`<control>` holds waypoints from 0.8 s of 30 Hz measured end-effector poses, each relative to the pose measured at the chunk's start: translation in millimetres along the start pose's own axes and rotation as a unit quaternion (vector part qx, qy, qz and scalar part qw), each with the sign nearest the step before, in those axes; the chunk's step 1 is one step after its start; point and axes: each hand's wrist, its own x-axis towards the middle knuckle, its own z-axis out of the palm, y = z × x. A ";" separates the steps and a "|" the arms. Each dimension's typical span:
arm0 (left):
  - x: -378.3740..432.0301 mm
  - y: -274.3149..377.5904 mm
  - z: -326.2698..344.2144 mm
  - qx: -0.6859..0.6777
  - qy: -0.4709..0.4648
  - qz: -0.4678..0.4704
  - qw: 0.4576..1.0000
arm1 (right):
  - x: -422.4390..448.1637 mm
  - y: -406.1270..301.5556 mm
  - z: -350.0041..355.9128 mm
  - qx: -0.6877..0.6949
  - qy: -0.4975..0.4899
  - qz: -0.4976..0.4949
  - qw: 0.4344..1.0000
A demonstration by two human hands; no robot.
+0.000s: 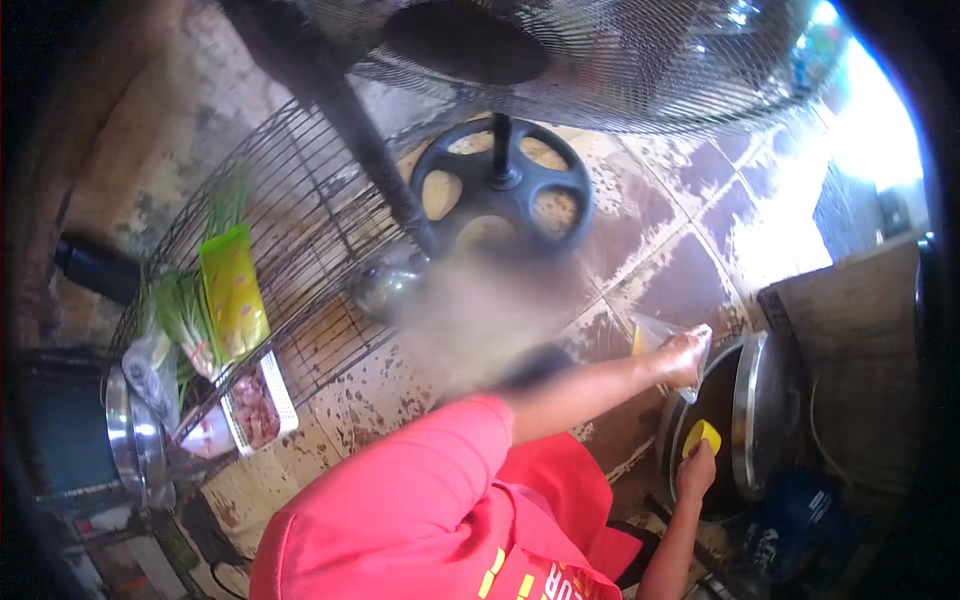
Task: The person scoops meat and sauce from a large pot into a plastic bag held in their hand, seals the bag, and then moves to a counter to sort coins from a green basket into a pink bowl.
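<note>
My left hand (pixel 679 358) grips a clear plastic bag (pixel 691 388), spread around the fingers by the rim of a large metal pot (pixel 670 442). Something yellowish shows at the bag's far side. Below it, my right hand (pixel 696 474) holds a small yellow cup or scoop (pixel 703 438) over the pot's opening. The pot's inside is dark, so its contents cannot be made out. A shiny round metal edge, perhaps a lid (pixel 750 416), stands tilted at the pot's right side.
A large fan's wire guard (pixel 637 90) and round base (pixel 501 180) stand ahead. Left, a wire rack (pixel 300 225) bears green vegetables (pixel 184 311), a yellow-green packet (pixel 236 300) and a white basket of meat (pixel 259 405). A metal pot (pixel 124 427) stands far left; blue cloth (pixel 795 517) lies lower right.
</note>
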 end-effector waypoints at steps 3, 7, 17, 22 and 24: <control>-1.8 1.8 -8.0 -0.024 0.017 -0.020 0.999 | 12.6 -8.6 -8.5 -0.022 -0.055 -0.038 0.998; -17.4 15.1 -29.0 -0.078 0.013 -0.048 0.996 | 21.0 -12.7 -9.7 -0.055 -0.084 -0.037 0.994; -7.8 -23.8 -34.6 0.040 0.118 -0.064 0.990 | 46.0 6.5 -1.4 -0.079 -0.143 -0.075 0.984; 12.3 -25.8 -45.7 0.186 0.060 -0.074 0.978 | 40.5 -22.2 -8.0 -0.064 -0.152 -0.066 0.984; 6.8 -19.6 -43.6 0.188 0.039 -0.056 0.980 | 35.8 -19.1 -2.0 -0.068 -0.154 -0.062 0.984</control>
